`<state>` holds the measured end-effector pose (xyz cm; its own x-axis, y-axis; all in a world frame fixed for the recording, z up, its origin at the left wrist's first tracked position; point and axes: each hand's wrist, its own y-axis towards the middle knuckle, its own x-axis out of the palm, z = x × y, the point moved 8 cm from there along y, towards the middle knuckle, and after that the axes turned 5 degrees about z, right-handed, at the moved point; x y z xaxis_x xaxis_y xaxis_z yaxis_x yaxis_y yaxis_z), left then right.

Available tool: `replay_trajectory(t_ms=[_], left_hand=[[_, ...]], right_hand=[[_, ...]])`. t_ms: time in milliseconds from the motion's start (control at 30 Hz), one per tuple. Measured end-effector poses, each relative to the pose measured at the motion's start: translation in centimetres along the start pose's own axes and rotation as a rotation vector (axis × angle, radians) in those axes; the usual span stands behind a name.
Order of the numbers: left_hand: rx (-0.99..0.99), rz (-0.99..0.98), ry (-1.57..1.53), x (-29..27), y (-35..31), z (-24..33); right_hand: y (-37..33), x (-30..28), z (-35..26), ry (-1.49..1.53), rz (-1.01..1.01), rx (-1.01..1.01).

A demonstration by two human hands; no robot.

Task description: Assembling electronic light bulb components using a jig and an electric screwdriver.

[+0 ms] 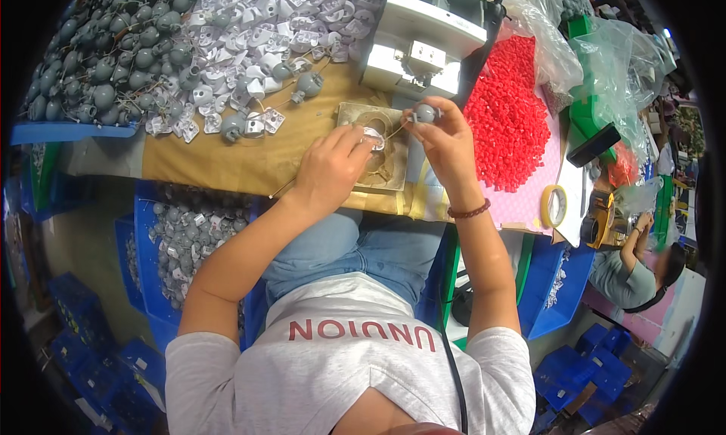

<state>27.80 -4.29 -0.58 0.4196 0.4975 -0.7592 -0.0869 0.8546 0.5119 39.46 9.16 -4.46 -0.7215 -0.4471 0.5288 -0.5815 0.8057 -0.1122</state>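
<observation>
Pinched between the fingertips of the right hand (448, 136): a gray ball part (425, 114), just beside the right edge of a pale recessed block (393, 181). Bent over a white piece (373, 138) at the block: the left hand (333, 167), apart from the right, with grip impossible to tell. Below the table, near left: a blue bin (142, 235) of gray and white parts. Near right: a second blue bin (561, 314), with small whitish contents hard to make out. Far right: a green container (583, 111), partly hidden by clear plastic (624, 57). Mostly covered by left fingers: the white piece. Cut off by the dark rim, far left: heaped gray balls (106, 65).
</observation>
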Motion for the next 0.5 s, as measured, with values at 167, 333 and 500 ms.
replay_trajectory(t_ms=[167,333,500], left_hand=[[0.003,-0.046,-0.002,0.1,-0.2,-0.6],[0.018,0.012,-0.029,-0.3,-0.2,-0.6],[0.007,0.006,-0.043,-0.2,-0.1,-0.7]], right_hand=[[0.3,2.5,1.7,-0.228,-0.252,0.332],[1.1,3.6,1.0,-0.943,-0.271,0.182],[1.2,3.7,0.8,-1.204,-0.228,-0.134]])
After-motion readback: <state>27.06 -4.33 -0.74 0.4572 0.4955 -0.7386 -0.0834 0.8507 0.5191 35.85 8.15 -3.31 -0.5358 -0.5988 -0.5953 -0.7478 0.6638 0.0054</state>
